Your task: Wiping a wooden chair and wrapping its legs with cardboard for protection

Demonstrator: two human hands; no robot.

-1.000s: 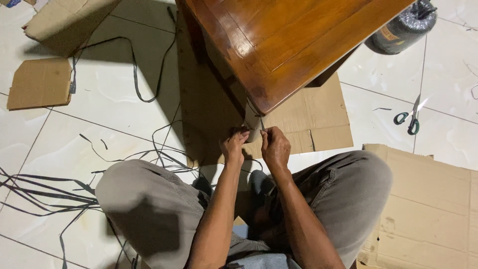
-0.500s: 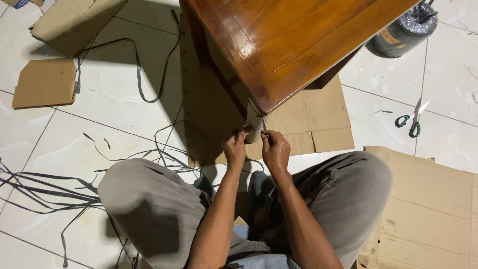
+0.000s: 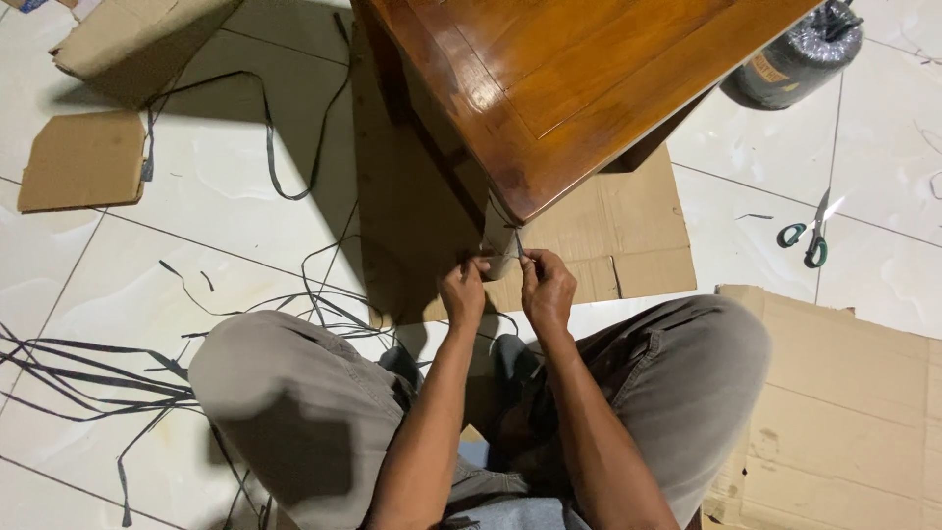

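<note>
White floor tiles [image 3: 196, 245] carry cardboard sheets [image 3: 608, 231], black straps [image 3: 88, 368], scissors [image 3: 812, 234].

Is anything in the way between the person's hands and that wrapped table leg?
Nothing visible. The left hand and the right hand are both already at the wrapped leg, one on each side, just below the table corner. Only a thin dark strap runs down the leg between their fingers.

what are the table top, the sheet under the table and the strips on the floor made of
Table top: looks like solid wood, varnished, with visible grain and a glossy shine.
Sheet under the table: corrugated cardboard by its look, matte brown with creases and cut slits.
Strips: probably plastic packing strap, thin, flat, dark and springy in its curls; the material can't be confirmed.
</note>
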